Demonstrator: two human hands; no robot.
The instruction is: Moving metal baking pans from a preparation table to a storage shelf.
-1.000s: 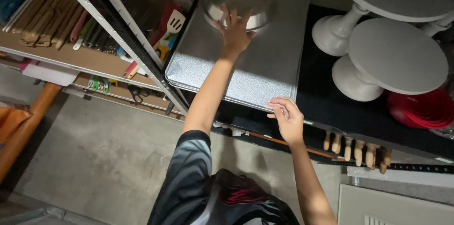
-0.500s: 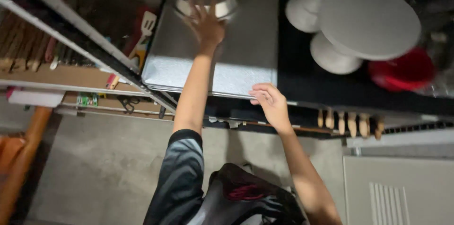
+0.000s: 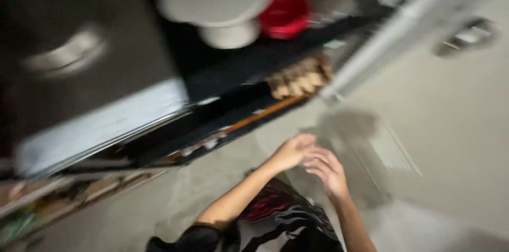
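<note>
Hands: the left hand (image 3: 290, 151) and right hand (image 3: 328, 170) meet empty, fingers loosely apart, near the shelf (image 3: 238, 66) holding a white stand (image 3: 220, 3) and red bowl (image 3: 283, 11).

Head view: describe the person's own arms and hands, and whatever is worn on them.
Both forearms are bare, and nothing shows on the wrists. The left hand and the right hand wear no gloves; the picture is too blurred to tell rings. A short black sleeve ends near the left elbow. The right upper arm is out of view.
</note>
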